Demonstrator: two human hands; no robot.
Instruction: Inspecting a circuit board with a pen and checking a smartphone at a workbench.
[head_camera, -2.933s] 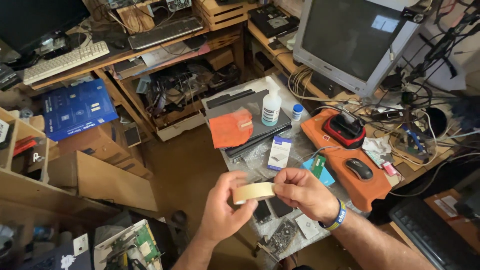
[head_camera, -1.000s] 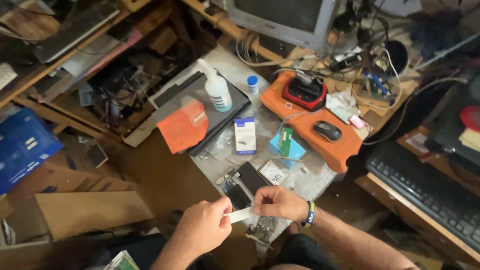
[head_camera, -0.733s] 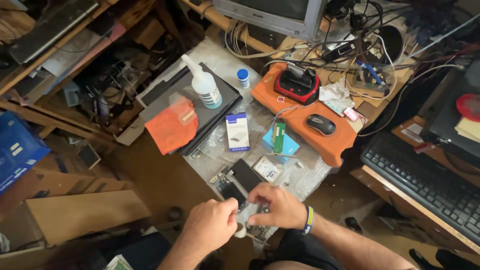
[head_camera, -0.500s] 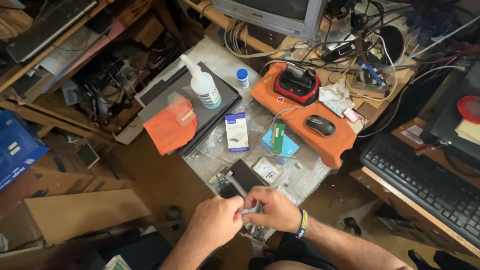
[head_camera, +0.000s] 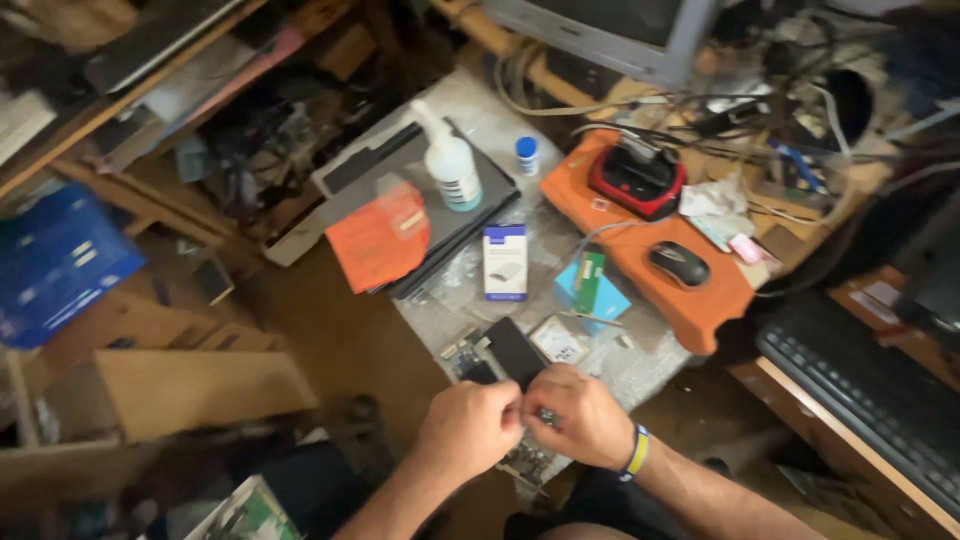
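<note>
At the near edge of the counter, which runs away from me as a long grey strip wrapped in bubble film, both hands meet over its lower end. Largest nearby: the orange pad to the right carrying a red-and-black dock and a dark mouse; a dark flat laptop-like slab up left with an orange cloth and a white squeeze bottle on it. Mid-size: a white and blue box, a blue packet with a green strip. Smaller: a black flat device, lying just beyond my knuckles, long axis slanting up-left to down-right, with a circuit board touching its left side. Left hand and right hand are curled knuckle to knuckle, each grip pinched closed at the point where they meet. I cannot tell what is pinched; whatever it is sits hidden between the fingertips. Relation that matters: the black device lies directly ahead of the pinch, slightly up-screen, about midway between the two hands, marginally nearer the right. Both hands hover just above the counter's end; contact with it cannot be resolved.
</note>
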